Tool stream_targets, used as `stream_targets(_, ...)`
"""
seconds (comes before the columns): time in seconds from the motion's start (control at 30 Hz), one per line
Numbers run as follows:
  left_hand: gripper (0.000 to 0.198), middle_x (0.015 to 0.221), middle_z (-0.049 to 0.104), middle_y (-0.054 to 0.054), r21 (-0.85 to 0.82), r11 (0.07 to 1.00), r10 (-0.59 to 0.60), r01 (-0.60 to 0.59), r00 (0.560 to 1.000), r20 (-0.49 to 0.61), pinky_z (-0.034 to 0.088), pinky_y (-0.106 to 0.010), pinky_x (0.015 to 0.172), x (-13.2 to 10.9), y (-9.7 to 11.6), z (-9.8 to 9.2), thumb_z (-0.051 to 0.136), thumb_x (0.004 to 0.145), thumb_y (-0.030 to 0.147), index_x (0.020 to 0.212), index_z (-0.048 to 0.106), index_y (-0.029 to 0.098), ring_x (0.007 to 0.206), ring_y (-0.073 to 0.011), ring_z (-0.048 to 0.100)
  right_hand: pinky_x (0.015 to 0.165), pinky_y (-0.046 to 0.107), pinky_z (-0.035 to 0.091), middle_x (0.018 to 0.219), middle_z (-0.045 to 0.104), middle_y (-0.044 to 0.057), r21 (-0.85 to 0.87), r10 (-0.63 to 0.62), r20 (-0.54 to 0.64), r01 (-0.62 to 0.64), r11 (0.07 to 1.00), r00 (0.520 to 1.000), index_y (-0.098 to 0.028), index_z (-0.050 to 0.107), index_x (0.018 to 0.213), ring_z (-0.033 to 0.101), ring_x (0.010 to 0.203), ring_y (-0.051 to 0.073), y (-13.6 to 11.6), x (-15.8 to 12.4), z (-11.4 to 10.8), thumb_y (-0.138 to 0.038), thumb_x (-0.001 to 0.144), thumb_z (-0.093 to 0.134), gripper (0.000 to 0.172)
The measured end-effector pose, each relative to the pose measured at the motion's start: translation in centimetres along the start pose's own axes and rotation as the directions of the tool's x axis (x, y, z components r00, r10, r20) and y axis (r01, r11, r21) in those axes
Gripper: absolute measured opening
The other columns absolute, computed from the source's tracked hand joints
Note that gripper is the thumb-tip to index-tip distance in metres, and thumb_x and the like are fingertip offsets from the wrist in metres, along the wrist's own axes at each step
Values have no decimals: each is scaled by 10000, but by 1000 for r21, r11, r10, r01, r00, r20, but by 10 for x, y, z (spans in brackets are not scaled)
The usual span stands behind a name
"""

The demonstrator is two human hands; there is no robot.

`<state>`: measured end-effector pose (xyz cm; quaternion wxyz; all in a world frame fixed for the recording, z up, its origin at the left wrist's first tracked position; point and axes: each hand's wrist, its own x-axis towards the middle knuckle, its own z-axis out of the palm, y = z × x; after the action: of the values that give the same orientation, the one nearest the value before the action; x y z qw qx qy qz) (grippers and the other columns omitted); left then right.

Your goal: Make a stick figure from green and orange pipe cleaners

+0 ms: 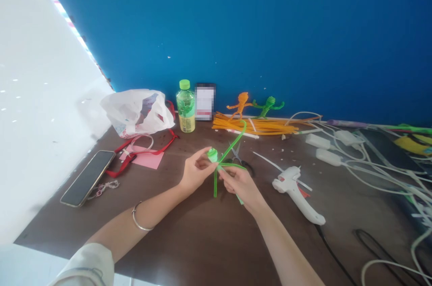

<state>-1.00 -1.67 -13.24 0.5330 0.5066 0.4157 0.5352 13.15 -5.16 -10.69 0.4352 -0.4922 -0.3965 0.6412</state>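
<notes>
Clamping green pipe cleaner (230, 148) between left hand (197, 171) and right hand (239, 185), scissors (236, 155) behind, glue gun (293, 189) right.

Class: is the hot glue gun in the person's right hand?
No, the white glue gun lies on the dark table, apart from the right hand.

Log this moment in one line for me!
left hand: green pipe cleaner | right hand: same | nearby: scissors, hot glue gun

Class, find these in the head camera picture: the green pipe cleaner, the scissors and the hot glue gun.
green pipe cleaner (232, 145), head view, on its upper length
scissors (237, 155), head view, on the metal blades
hot glue gun (299, 200), head view, on the white handle
</notes>
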Motion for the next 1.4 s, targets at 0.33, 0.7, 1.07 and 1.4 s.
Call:
stream_targets(0.33,678,764,586,-1,-221,967,-104,126,989,109,492,-352,781,0,3,4,630,698,318,1299,336,203,751,-132,592,366,196,154,459,325,-83,-19,-75,-82,73,997,994,-136,598,761,272,378,33,5,3,0,-403,662,652,290)
stream_targets(0.7,262,894,626,-97,132,991,-35,-8,945,326,439,-316,804,-1,4,2,598,717,339,832,662,113,864,-189,561,384,206,321,457,478,-51,-38,-134,-187,129,991,973,-144,581,765,412,400,73,9,5,5,-422,632,664,319)
stream_targets(1.07,267,681,607,-31,36,992,-123,118,975,188,474,-247,553,-2,5,3,603,698,361,822,629,125,549,-100,541,687,330,492,799,659,62,-57,-241,-306,235,970,921,-164,608,836,608,757,202,9,5,1,-413,681,638,295)
stream_targets(1.4,234,888,517,-70,282,923,196,-261,951,237,465,-260,652,-4,2,0,489,780,225,974,611,174,712,-117,524,643,322,507,767,645,22,87,-172,-172,189,978,970,-171,569,872,609,652,158,8,6,1,-289,581,741,358)
